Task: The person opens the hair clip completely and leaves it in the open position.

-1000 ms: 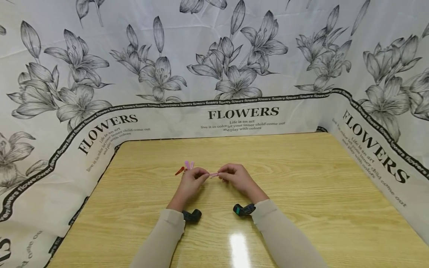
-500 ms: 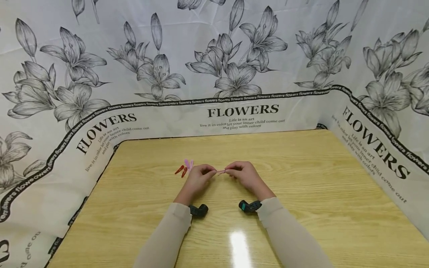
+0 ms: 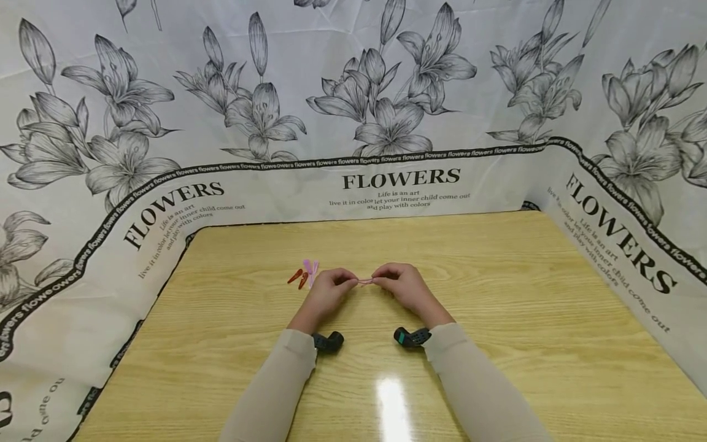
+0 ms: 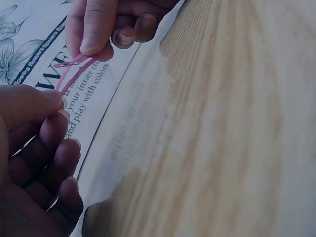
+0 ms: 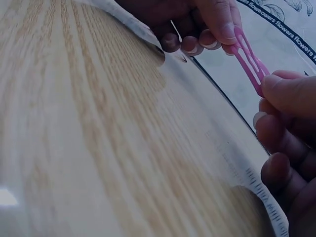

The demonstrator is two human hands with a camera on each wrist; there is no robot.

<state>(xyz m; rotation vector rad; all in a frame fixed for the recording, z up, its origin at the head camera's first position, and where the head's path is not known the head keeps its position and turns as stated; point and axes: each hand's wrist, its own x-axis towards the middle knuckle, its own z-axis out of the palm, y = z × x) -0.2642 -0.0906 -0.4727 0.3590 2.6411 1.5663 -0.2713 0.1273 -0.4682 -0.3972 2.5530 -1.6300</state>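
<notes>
Since the left hand and right hand each pinch an end of that pink snap hair clip, I'd keep pressure on the very tips so the middle strip can flex. Both thumbs press against fingers, remaining fingers loosely curled, forearms angled inward, clip spanning left to right over the wooden table.

Pink clip — ends partly hidden
</notes>
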